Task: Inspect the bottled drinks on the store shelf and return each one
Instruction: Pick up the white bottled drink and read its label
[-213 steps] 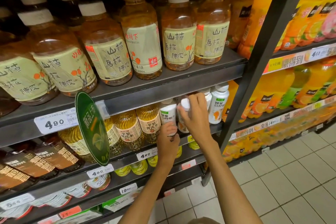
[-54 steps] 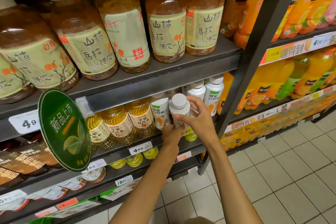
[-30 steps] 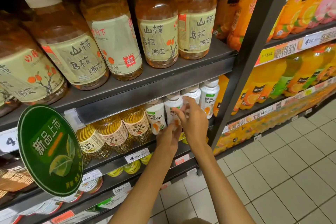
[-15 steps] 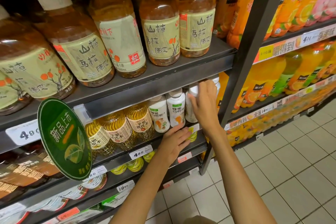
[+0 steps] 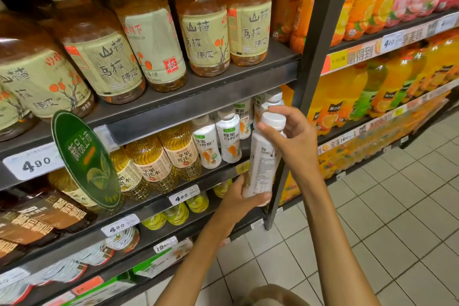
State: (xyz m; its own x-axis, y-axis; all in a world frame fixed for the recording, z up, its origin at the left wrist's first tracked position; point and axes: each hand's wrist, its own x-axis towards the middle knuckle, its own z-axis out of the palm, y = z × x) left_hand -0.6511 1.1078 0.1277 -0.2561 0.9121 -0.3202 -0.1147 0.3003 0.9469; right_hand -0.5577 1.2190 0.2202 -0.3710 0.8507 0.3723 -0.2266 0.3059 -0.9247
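A white bottle (image 5: 263, 156) with a white cap is out in front of the second shelf (image 5: 218, 171), tilted slightly. My right hand (image 5: 295, 141) grips its neck and cap from the right. My left hand (image 5: 242, 196) cups its base from below. Its label faces me with small print. Two white bottles (image 5: 218, 139) of the same kind stand on the shelf just left of it, and more stand behind it.
Amber tea bottles (image 5: 206, 32) fill the upper shelf. Yellow bottles (image 5: 178, 151) stand left of the white ones. A green oval sign (image 5: 87, 159) sticks out from the shelf edge. A dark upright post (image 5: 320, 40) separates orange juice bottles (image 5: 372, 92) at right. Tiled floor (image 5: 372, 218) lies below.
Half a second ago my right hand reached in among the shelved white bottles and my left hand hung loose by the shelf edge. Now both hold a white bottle pulled out from the shelf.
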